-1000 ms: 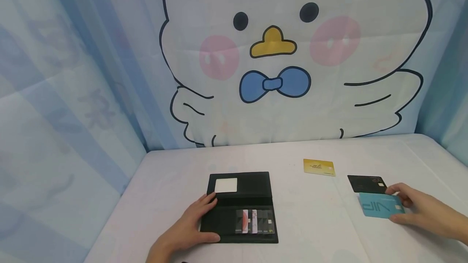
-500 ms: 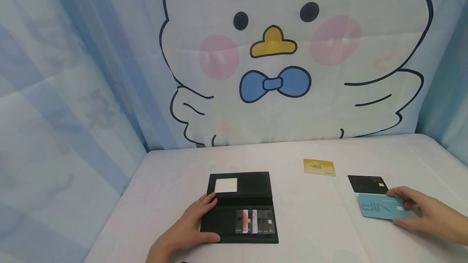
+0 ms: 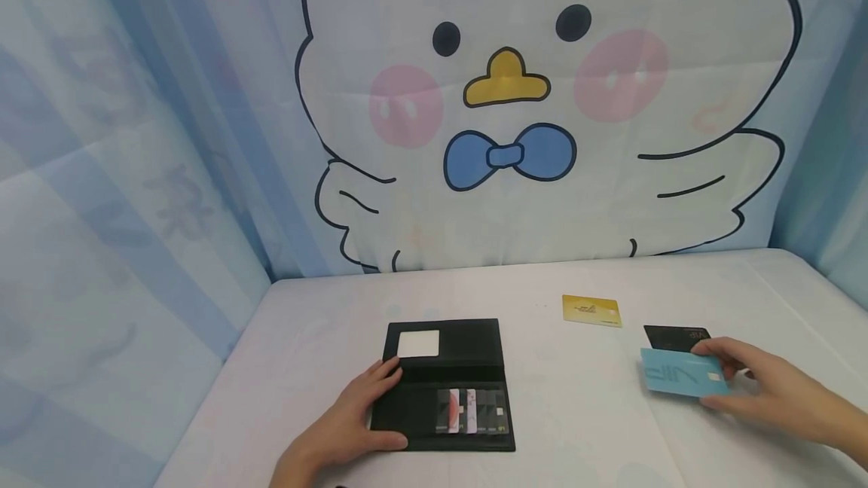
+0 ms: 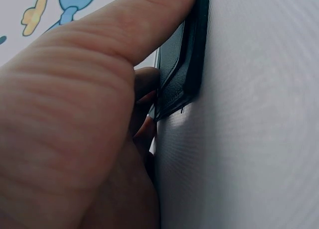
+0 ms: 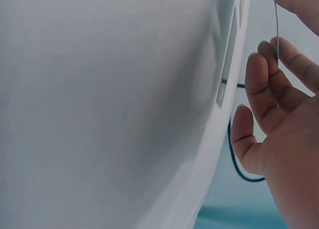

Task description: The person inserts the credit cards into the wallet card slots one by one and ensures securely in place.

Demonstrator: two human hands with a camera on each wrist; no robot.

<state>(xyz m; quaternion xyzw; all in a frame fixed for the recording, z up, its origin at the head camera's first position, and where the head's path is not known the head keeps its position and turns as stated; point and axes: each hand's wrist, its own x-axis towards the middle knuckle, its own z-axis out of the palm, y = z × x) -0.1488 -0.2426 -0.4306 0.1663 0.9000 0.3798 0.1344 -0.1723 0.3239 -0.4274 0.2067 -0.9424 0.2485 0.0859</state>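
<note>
My right hand (image 3: 769, 386) pinches a light blue card (image 3: 671, 373) with VIP lettering between thumb and fingers, at the right of the table in the head view. The card is held up over the cloth and overlaps a black card (image 3: 670, 337) behind it. From the right wrist, the blue card (image 5: 276, 27) shows edge-on as a thin line. My left hand (image 3: 349, 420) rests on the left edge of an open black card wallet (image 3: 475, 341), its thumb across the lower corner. Several cards (image 3: 472, 411) sit in the wallet's lower half; a white rectangle (image 3: 418, 343) shows in the upper half.
A gold card (image 3: 591, 311) lies farther back, right of the wallet. White cloth (image 3: 576, 413) covers the table. Behind it hangs a curtain (image 3: 508, 217) with a cartoon bird, and another blue patterned curtain (image 3: 115, 247) borders the left side.
My right hand has lifted the blue card off the table and moved it a little left, so it now covers part of the black card. The left hand and wallet stay put.
</note>
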